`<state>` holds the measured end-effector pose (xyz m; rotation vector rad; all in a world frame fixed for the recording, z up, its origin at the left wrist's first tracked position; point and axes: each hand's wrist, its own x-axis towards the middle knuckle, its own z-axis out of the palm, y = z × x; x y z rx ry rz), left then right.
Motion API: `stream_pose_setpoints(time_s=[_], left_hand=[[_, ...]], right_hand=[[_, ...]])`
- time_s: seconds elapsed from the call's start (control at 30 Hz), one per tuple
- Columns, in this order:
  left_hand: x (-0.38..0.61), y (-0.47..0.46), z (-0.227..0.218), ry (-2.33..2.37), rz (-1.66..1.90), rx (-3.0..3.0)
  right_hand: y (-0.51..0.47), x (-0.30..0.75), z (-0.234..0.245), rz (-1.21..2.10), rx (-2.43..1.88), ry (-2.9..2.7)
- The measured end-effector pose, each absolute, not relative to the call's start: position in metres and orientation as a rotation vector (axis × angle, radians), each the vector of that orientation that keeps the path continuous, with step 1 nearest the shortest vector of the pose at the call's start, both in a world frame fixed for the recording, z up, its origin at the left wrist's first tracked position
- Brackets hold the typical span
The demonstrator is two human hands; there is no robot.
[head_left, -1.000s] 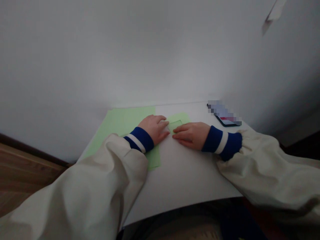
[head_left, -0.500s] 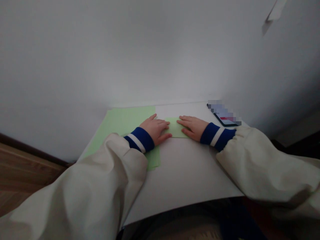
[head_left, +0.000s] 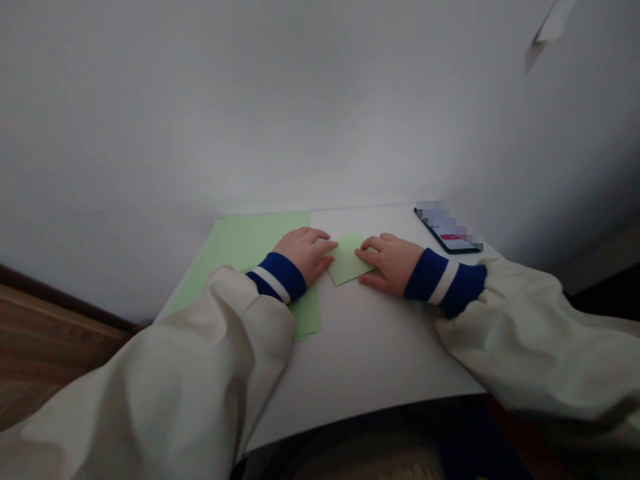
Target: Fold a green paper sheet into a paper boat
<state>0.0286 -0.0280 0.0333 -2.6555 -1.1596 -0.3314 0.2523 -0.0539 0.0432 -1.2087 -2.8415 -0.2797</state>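
A small folded piece of light green paper [head_left: 347, 265] lies on the white table [head_left: 370, 340], turned at a slant between my hands. My left hand [head_left: 303, 253] rests at its left edge with the fingers curled and the fingertips on the paper. My right hand [head_left: 391, 262] holds its right edge, fingers bent and pinching the paper. Both arms wear cream sleeves with blue and white cuffs.
A larger light green sheet [head_left: 245, 250] lies flat at the left of the table, partly under my left arm. A dark phone [head_left: 448, 231] lies at the back right by the wall. A plain white wall stands close behind the table.
The folded paper has been turned from lying straight to a slant. Both hands have gone from pressing flat on it to gripping its edges with bent fingers.
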Motion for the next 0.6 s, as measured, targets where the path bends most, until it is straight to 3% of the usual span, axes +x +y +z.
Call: stream_pose_setpoints(time_s=[0.23, 0.6], left_hand=[[0.030, -0.029, 0.032, -1.050, -0.282, -2.810], [0.027, -0.029, 0.021, -1.020, -0.251, -2.856]], right_hand=[[-0.057, 0.245, 0.048, -0.233, -1.341, -2.783], [-0.037, 0.270, 0.033, -0.117, -0.840, -2.784]])
